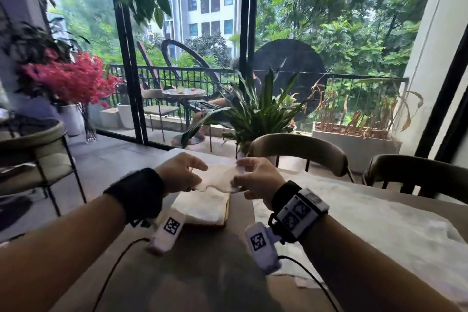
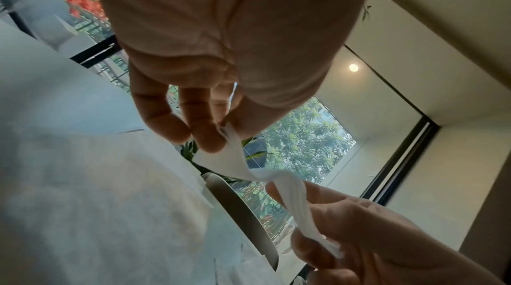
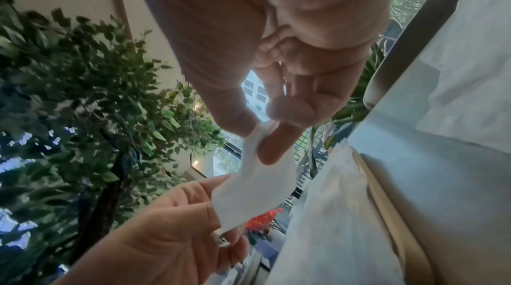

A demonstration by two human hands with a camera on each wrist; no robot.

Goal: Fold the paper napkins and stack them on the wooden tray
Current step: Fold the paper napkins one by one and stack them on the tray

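Note:
A white paper napkin (image 1: pixel 219 178) hangs in the air between both hands, slack and partly folded. My left hand (image 1: pixel 180 174) pinches its left edge; my right hand (image 1: pixel 255 180) pinches its right edge. Right below lies a stack of folded white napkins (image 1: pixel 202 206) on a wooden tray (image 1: pixel 227 210), of which only the right rim shows. In the left wrist view the napkin (image 2: pixel 243 167) runs from my left hand's fingertips (image 2: pixel 212 143) to the right hand. In the right wrist view the napkin (image 3: pixel 257 187) is pinched between thumb and forefinger (image 3: pixel 273 149).
Loose white napkins (image 1: pixel 354 213) are spread over the dark table (image 1: pixel 207 268) on the right. Two curved chair backs (image 1: pixel 298 149) stand at the far edge. Wrist cables trail over the near table. Potted plants and a glass wall stand beyond.

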